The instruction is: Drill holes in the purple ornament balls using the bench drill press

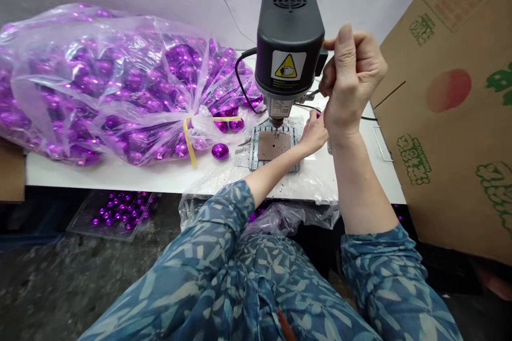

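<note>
A black drill press (290,37) with a yellow warning label stands over a small metal base, on which lies a brown board (269,146) with a hole in it. My right hand (352,77) is closed at the right side of the machine, around its feed lever, which its fingers mostly cover. My left hand (314,132) reaches to the right of the base. A bit of shiny purple shows at its fingertips, apparently a purple ball, and my right wrist partly hides them. One faceted purple ball (220,151) lies on the table, left of the base.
A big clear bag (120,85) full of purple balls, tied with a yellow band, fills the left of the white table (156,175). A printed cardboard box (452,117) stands on the right. Below left, a clear tray (124,234) holds purple balls. Plastic film hangs over the front edge.
</note>
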A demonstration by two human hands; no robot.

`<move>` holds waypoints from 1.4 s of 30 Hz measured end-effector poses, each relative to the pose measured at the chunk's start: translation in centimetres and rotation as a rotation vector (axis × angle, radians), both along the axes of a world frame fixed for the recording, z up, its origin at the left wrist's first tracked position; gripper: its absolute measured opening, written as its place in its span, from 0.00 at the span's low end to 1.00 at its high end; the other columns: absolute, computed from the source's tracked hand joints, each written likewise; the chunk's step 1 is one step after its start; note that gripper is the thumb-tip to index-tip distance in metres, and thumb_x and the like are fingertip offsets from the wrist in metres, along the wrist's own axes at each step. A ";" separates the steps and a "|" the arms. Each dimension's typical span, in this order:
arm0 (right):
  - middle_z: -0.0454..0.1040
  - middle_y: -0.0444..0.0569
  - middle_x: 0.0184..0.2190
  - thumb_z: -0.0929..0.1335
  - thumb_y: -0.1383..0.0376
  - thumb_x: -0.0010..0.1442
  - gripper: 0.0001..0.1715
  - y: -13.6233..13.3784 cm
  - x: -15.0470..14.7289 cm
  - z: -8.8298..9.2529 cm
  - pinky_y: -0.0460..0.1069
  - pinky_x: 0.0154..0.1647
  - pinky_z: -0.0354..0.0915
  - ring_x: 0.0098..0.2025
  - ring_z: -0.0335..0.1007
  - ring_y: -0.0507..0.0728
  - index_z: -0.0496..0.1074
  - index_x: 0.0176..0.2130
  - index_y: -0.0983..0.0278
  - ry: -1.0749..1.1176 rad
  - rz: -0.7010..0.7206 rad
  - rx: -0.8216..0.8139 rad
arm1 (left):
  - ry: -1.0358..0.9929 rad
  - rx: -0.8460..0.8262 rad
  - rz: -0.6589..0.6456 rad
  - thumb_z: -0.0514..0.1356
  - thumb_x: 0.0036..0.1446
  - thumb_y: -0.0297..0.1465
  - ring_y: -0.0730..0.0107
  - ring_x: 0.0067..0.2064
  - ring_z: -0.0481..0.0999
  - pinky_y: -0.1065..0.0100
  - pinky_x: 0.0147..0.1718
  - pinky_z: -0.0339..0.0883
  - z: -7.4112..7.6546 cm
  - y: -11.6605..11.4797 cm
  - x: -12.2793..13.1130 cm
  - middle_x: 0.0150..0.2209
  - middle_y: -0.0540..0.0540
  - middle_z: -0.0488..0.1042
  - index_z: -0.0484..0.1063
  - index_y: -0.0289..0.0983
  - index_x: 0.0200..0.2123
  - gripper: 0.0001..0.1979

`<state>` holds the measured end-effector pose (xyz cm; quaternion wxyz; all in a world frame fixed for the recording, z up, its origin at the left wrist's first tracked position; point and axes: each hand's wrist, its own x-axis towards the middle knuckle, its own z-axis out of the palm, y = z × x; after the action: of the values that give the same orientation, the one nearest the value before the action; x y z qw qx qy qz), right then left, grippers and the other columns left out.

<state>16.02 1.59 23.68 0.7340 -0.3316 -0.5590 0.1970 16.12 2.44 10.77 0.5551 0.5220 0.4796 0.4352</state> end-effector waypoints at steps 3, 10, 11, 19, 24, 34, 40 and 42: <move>0.51 0.39 0.16 0.60 0.21 0.51 0.45 -0.3 -0.1 0.3 0.53 0.18 0.45 0.17 0.43 0.47 0.65 0.30 0.58 -0.009 0.008 -0.007 | -0.338 -0.329 -0.088 0.54 0.73 0.29 0.57 0.46 0.81 0.58 0.50 0.76 1.2 -4.5 -1.4 0.40 0.40 0.79 0.76 0.37 0.47 0.10; 0.50 0.36 0.15 0.64 0.20 0.42 0.46 0.1 -0.1 0.5 0.55 0.15 0.42 0.14 0.43 0.46 0.65 0.27 0.59 0.057 0.033 0.022 | -0.817 -0.779 -0.098 0.53 0.75 0.31 0.62 0.37 0.85 0.67 0.34 0.79 0.5 -11.9 -9.7 0.38 0.40 0.81 0.75 0.32 0.51 0.13; 0.49 0.35 0.14 0.65 0.22 0.43 0.45 0.2 -0.1 0.5 0.55 0.15 0.41 0.13 0.43 0.46 0.65 0.27 0.59 0.063 0.034 0.027 | -0.828 -0.780 -0.048 0.54 0.74 0.30 0.62 0.37 0.86 0.67 0.35 0.80 0.4 -12.4 -10.7 0.38 0.40 0.82 0.75 0.32 0.53 0.13; 0.49 0.33 0.13 0.69 0.23 0.41 0.45 0.1 -0.3 0.8 0.53 0.13 0.38 0.12 0.43 0.45 0.67 0.26 0.60 0.140 0.023 0.060 | -0.821 -0.781 -0.039 0.56 0.77 0.42 0.66 0.29 0.85 0.70 0.31 0.79 1.0 -14.0 -14.3 0.38 0.35 0.85 0.76 0.27 0.57 0.23; 0.48 0.32 0.13 0.69 0.24 0.45 0.45 0.1 -0.7 0.9 0.50 0.12 0.36 0.12 0.42 0.43 0.65 0.27 0.62 0.180 0.005 0.072 | -0.813 -0.745 -0.115 0.57 0.75 0.50 0.70 0.26 0.82 0.75 0.26 0.75 2.0 -14.9 -14.7 0.31 0.38 0.84 0.78 0.28 0.45 0.28; 0.48 0.32 0.13 0.71 0.35 0.52 0.37 0.7 -0.2 0.3 0.41 0.16 0.38 0.13 0.44 0.40 0.67 0.29 0.67 0.175 0.003 0.079 | -0.827 -0.690 -0.023 0.52 0.78 0.44 0.71 0.27 0.82 0.76 0.28 0.76 3.2 -15.4 -18.3 0.33 0.36 0.84 0.77 0.28 0.45 0.24; 0.51 0.33 0.12 0.73 0.36 0.52 0.36 0.5 0.0 0.5 0.42 0.16 0.38 0.13 0.46 0.41 0.69 0.29 0.66 0.179 0.040 0.074 | -0.823 -0.592 0.066 0.43 0.75 0.30 0.70 0.33 0.84 0.73 0.35 0.78 5.1 -15.0 -20.9 0.38 0.36 0.85 0.73 0.29 0.53 0.20; 0.52 0.34 0.12 0.75 0.36 0.50 0.35 0.4 0.0 0.6 0.44 0.14 0.37 0.12 0.46 0.42 0.70 0.28 0.65 0.197 0.066 0.074 | -0.887 -0.340 0.188 0.40 0.76 0.30 0.70 0.39 0.85 0.72 0.41 0.78 7.1 -14.6 -23.7 0.40 0.37 0.85 0.72 0.32 0.57 0.23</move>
<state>16.03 1.94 24.32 0.7902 -0.2649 -0.5017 0.2318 -7.63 -12.17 17.88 0.7418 0.1426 0.3060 0.5795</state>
